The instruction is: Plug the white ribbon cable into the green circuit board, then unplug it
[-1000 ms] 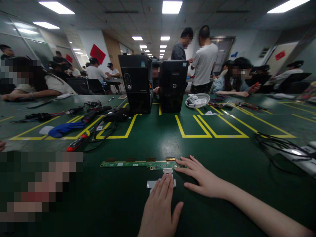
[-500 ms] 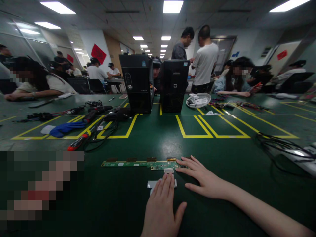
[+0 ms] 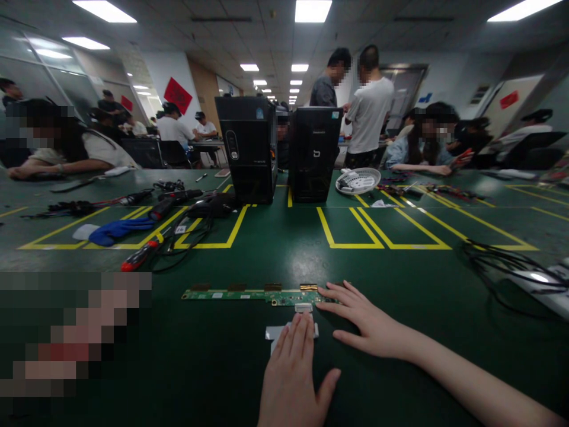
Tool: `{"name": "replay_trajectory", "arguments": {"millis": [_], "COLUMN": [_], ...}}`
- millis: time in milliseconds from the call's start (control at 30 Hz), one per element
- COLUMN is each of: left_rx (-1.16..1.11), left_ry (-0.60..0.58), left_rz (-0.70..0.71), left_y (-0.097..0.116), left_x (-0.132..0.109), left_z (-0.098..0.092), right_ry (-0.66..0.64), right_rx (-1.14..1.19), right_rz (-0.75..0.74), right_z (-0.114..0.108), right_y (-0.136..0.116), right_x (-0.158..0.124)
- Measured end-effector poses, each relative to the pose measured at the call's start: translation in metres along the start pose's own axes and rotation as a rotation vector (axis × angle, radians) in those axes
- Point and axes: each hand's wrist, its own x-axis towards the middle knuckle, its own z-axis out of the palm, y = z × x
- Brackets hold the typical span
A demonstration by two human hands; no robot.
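Note:
A long, narrow green circuit board lies on the green table, with several copper-coloured tabs along its far edge. My right hand rests flat, its spread fingers covering the board's right end. A silvery ribbon cable reaches from a white connector on the board's near edge. On that cable my left hand lies palm down, fingers stretched forward and thumb apart. Its fingertips sit just below the connector. Part of the cable is hidden under this hand.
Two black computer towers stand mid-table beside a white basket. To the left lie a red-and-black screwdriver, a blue glove and cables. Black cords lie at right. Other people sit around; a blurred patch covers the lower left.
My left hand's thumb and wrist have shifted slightly to the right, and its fingertips have slid back a little from the connector. My right hand and the board stay in place.

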Motion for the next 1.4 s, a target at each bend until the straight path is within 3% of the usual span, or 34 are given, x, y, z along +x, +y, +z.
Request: {"name": "replay_trajectory", "arguments": {"millis": [400,767,933,1033,1200,1300,1400], "left_rx": [0.055,0.067,0.073,0.072,0.051,0.083,0.082], "left_ry": [-0.105,-0.132,0.006,0.148,0.279,0.301,0.307], "left_rz": [0.024,0.013,0.099,0.163,-0.072,-0.161,-0.158], "left_y": [0.003,0.005,-0.001,-0.021,-0.088,-0.127,-0.147], "left_x": [0.005,0.009,0.005,-0.004,-0.027,-0.041,-0.048], "left_z": [-0.018,-0.020,-0.025,-0.041,-0.067,-0.068,-0.060], "right_ry": [0.006,-0.003,0.015,0.011,0.040,0.073,0.089], "right_rx": [-0.008,-0.026,-0.026,-0.061,-0.068,-0.083,-0.111], "right_rz": [0.000,0.006,-0.004,-0.007,0.002,-0.004,-0.018], "right_z": [0.002,0.002,0.003,0.003,0.003,0.004,0.003], "right_y": [0.000,0.000,-0.002,-0.003,-0.004,-0.002,0.002], "right_x": [0.000,0.000,-0.001,-0.002,-0.003,-0.003,-0.005]}}
